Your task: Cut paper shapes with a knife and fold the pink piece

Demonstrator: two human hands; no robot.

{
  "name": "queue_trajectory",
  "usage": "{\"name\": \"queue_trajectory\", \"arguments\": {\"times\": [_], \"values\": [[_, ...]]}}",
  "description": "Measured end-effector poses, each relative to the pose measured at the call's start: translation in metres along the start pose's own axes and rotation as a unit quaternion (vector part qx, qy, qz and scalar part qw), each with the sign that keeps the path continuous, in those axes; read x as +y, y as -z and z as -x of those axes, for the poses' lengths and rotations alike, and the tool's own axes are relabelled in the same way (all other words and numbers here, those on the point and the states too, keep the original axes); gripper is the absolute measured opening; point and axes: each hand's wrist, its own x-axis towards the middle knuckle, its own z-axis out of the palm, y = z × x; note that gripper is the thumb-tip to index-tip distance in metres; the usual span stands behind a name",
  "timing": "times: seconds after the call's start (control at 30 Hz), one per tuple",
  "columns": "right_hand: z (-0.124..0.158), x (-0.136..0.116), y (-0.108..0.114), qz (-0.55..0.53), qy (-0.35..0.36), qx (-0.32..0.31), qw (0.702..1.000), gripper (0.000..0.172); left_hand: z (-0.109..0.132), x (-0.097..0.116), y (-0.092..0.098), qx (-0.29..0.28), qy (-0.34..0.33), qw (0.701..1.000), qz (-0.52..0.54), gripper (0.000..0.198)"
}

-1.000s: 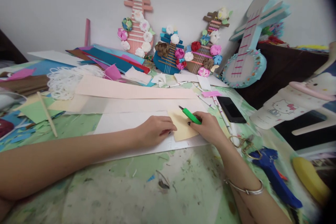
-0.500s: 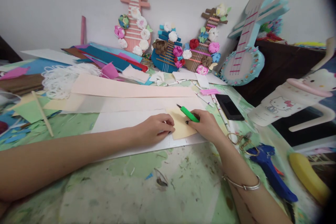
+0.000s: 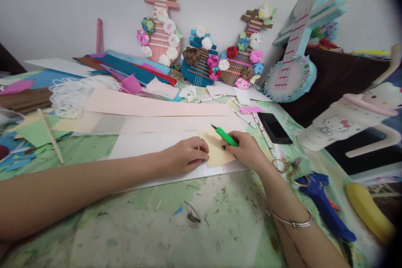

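Right hand (image 3: pixel 248 148) gripping green pen (image 3: pixel 226 137) over yellow paper (image 3: pixel 217 153); left hand (image 3: pixel 185 155) resting at paper's left edge, probably steadying it, pinch unclear; white sheet (image 3: pixel 138 144) lying beneath, likely backing paper.

Green pen's (image 3: pixel 226 136) back end is buried in the right hand (image 3: pixel 249 150). Blurry yellow thing (image 3: pixel 366 209) below-right of the pen, can't tell what.

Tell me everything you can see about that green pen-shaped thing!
The slim green pen-shaped tool has a plastic-looking barrel and a dark, pointed tip, too small to identify. The right hand's grip covers its back end. It slants partly over the pale yellow paper, tip pointing forward and left; whether it touches the paper, I can't tell.
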Motion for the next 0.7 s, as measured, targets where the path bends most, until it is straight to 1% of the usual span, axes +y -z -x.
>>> {"name": "queue_trajectory", "arguments": {"times": [0.17,0.43,0.7], "values": [[-0.0011,0.0028,-0.0011,-0.003,0.006,-0.001,1.000,0.017,-0.0002,0.0007,0.0010,-0.002,-0.017,1.000,-0.005,0.024],[-0.0005,0.0005,-0.0009,0.013,0.008,0.004,1.000,0.016,-0.0010,0.0004,0.0007,-0.016,-0.011,1.000,0.000,0.023],[0.0009,-0.0022,0.0001,0.023,0.000,0.007,1.000,0.019,-0.0040,0.0011,0.0022,-0.035,-0.015,0.999,-0.009,0.021]]}}
